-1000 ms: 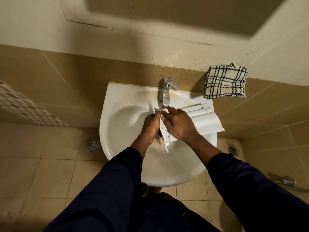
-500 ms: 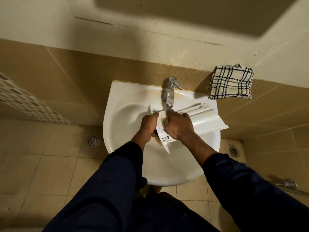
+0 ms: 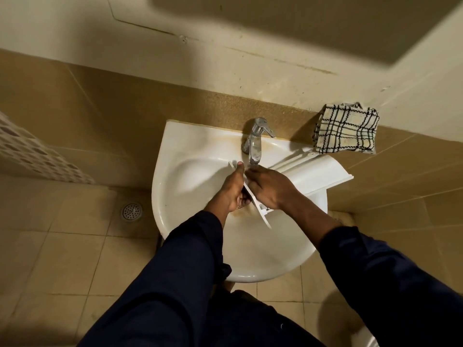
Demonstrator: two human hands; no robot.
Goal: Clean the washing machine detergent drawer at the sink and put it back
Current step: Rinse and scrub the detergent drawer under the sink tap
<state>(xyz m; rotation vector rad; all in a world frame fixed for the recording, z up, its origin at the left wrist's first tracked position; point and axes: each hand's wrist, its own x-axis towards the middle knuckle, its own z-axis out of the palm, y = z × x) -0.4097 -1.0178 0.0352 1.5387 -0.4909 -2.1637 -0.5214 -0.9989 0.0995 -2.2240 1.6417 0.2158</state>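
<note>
Scrubbing under way, not finished. Against a second ago: left hand (image 3: pixel 231 191) thumb further up the front panel (image 3: pixel 261 216), at its far tip beside the tap (image 3: pixel 255 144); right hand (image 3: pixel 269 190) fingers slid in beneath the spout. Means more rubbing of the drawer (image 3: pixel 313 171), no return trip yet. Left hand clamped round the front panel; right hand laid over the top, fingers fairly straight. Lies across the sink (image 3: pixel 190 156), partly under both hands. Long axis out to the right of the hands and slightly away, back end past the rim; front panel toward the left hand.
</note>
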